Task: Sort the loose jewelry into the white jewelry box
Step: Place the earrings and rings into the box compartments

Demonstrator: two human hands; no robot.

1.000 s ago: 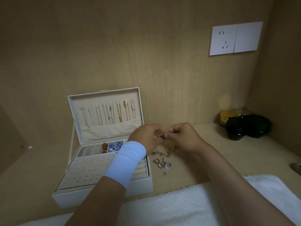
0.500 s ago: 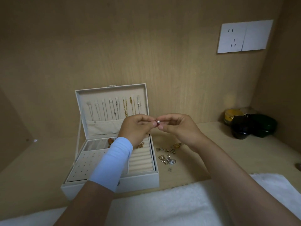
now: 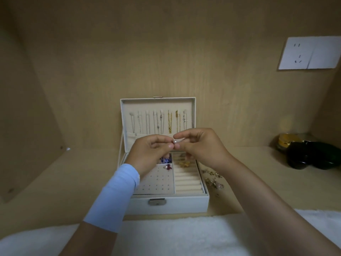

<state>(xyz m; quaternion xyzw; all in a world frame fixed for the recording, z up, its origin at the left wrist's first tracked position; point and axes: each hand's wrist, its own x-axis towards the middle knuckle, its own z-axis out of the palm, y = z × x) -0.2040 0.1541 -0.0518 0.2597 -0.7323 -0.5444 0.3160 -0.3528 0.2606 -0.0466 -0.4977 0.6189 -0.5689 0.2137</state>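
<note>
Head view: the left hand (image 3: 150, 153) and right hand (image 3: 202, 147) meet above the open white jewelry box (image 3: 169, 205). Each grip is closed to a fingertip pinch on one small pearl earring (image 3: 175, 141), with the other fingers curled. Whether a backing is being worked off cannot be told. The piece is judged very light, rigid, smooth and easily dropped. It is best held by the pearl, leaving the post free for the holed panel (image 3: 156, 182). More loose jewelry (image 3: 212, 179) lies on the bench (image 3: 267, 185) just right of the box.
</note>
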